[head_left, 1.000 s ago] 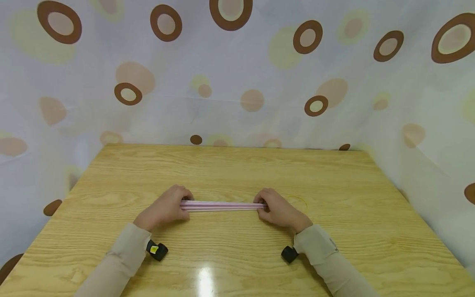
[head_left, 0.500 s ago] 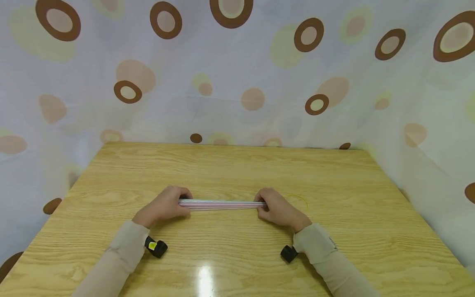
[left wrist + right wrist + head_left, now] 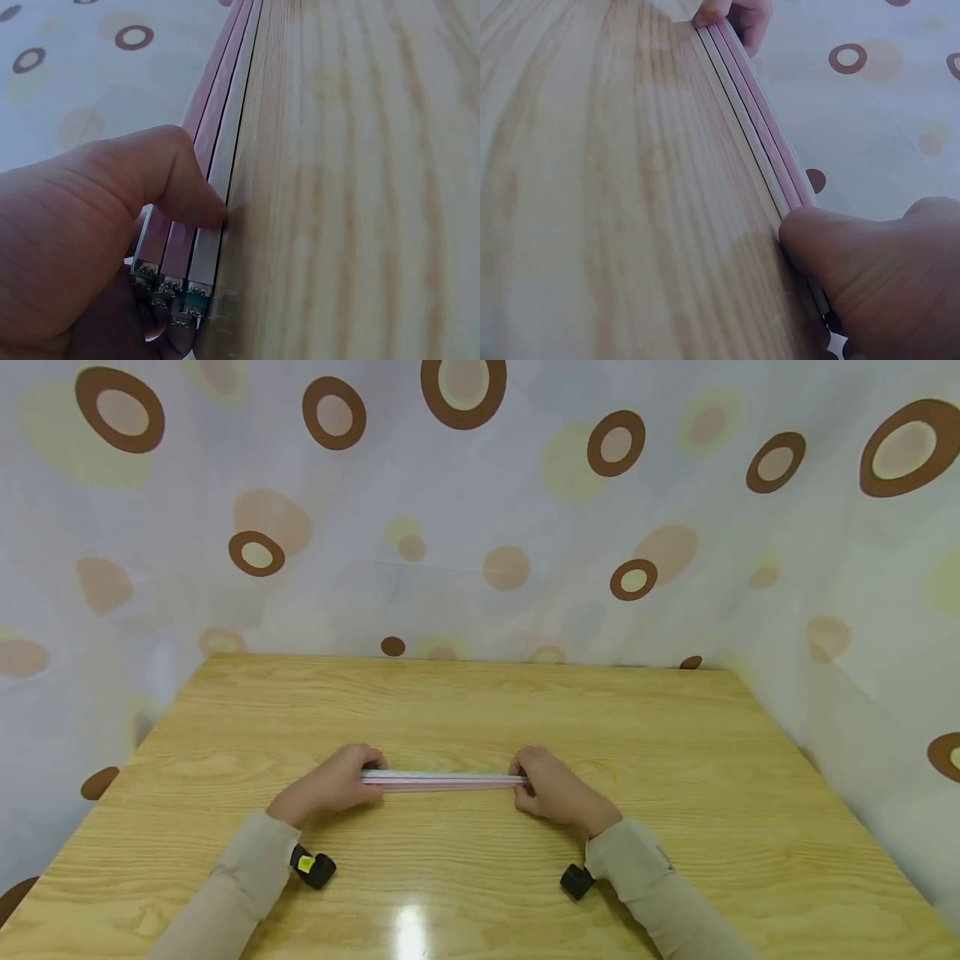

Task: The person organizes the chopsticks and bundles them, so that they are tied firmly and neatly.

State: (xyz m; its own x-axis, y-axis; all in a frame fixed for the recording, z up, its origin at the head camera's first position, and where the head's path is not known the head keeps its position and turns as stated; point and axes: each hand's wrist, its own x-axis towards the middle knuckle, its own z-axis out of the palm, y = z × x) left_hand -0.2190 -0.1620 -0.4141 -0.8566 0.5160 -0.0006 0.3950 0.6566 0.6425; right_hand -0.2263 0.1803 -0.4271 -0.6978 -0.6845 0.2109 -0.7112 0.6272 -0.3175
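Observation:
A bundle of slim pink and white chopsticks (image 3: 446, 780) lies crosswise between the two hands, low over the table. My left hand (image 3: 333, 785) grips the thicker, patterned ends; in the left wrist view its thumb (image 3: 180, 180) presses along a white chopstick (image 3: 231, 135), with pink ones beside it. At the narrower ends, my right hand (image 3: 562, 789) pinches the bundle. The right thumb (image 3: 817, 236) covers part of the chopsticks in the right wrist view, and the tips beyond are mostly hidden.
A thin yellow loop (image 3: 600, 764), like a rubber band, lies on the wooden table (image 3: 480, 710) just beyond the right hand. A curtain (image 3: 465, 502) with brown ring prints hangs behind the table and along its sides.
The bundle has rolled a little in the fingers: a pale chopstick now shows along the top where pink showed before. Both hands keep their hold in nearly the same place.

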